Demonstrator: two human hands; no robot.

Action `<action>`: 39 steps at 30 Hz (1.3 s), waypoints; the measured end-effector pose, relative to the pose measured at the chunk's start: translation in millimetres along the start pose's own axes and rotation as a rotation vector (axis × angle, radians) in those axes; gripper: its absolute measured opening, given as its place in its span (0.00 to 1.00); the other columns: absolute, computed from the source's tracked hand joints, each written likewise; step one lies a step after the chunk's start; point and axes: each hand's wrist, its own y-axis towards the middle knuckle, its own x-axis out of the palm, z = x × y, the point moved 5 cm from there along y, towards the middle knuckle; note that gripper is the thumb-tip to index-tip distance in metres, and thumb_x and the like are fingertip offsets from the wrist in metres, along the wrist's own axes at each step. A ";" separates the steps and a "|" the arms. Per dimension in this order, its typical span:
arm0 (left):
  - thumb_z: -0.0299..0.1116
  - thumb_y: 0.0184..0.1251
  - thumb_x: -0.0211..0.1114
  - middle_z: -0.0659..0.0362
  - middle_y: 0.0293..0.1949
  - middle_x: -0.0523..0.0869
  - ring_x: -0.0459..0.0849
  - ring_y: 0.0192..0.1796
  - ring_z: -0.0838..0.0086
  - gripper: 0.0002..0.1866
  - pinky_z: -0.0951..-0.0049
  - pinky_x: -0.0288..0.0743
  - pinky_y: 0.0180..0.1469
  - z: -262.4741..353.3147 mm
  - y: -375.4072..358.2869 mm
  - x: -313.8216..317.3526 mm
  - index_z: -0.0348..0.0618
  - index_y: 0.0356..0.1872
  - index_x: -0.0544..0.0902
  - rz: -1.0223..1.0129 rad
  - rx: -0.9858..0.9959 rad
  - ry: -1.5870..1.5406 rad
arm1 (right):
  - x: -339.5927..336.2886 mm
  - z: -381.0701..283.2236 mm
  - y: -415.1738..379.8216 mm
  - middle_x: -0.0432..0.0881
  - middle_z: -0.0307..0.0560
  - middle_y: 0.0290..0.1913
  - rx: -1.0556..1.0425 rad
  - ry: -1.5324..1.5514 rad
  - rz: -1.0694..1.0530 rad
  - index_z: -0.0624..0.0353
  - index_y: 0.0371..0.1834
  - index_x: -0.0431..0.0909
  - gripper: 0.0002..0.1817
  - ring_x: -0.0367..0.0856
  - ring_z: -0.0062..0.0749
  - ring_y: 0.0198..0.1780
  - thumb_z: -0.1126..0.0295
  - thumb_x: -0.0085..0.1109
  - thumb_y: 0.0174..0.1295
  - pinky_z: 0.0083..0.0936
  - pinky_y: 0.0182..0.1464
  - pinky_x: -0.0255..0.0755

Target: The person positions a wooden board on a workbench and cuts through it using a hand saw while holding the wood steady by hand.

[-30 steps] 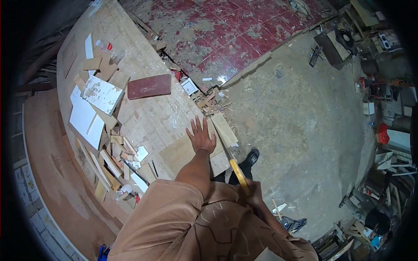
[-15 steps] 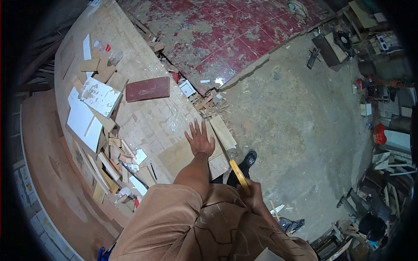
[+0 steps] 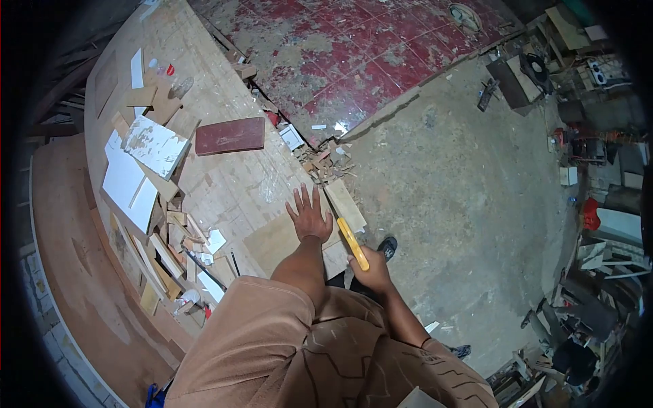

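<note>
My left hand (image 3: 310, 219) lies flat, fingers spread, on a thin plywood board (image 3: 269, 239) at the edge of the workbench (image 3: 228, 183). My right hand (image 3: 371, 268) is closed round the rear of a saw's yellow handle (image 3: 352, 243), just beyond the bench edge. The saw's narrow blade is hard to make out; it seems to lie along the dark line between my left hand and a pale strip of board (image 3: 345, 206) that juts past the edge.
A dark red block (image 3: 230, 136) lies on the bench. White panels (image 3: 132, 194) and wood offcuts are piled at left, near a pencil (image 3: 237, 263). Scraps (image 3: 326, 161) litter the floor by the bench. Tools and timber line the right side. My shoe (image 3: 388, 247) stands below.
My right hand has pushed the saw forward and up along the board's edge, away from my body. My left hand stays pressed on the board.
</note>
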 end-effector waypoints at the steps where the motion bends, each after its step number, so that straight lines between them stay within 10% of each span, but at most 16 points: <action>1: 0.52 0.68 0.53 0.49 0.85 0.41 0.34 0.85 0.50 0.44 0.34 0.27 0.79 -0.2 0.6 1.6 0.53 0.84 0.49 0.000 -0.003 -0.001 | -6.4 -2.5 -11.7 0.77 0.55 0.22 0.015 -0.012 0.001 0.63 0.31 0.78 0.09 0.80 0.42 0.23 0.69 0.64 0.64 0.34 0.29 0.71; 39: 0.50 0.67 0.55 0.48 0.84 0.44 0.38 0.85 0.49 0.45 0.33 0.29 0.79 -1.7 -0.1 -0.9 0.52 0.83 0.50 0.057 0.007 -0.026 | -12.2 -21.3 -19.7 0.80 0.59 0.24 0.018 -0.026 0.003 0.63 0.30 0.77 0.10 0.83 0.54 0.27 0.68 0.64 0.62 0.39 0.30 0.75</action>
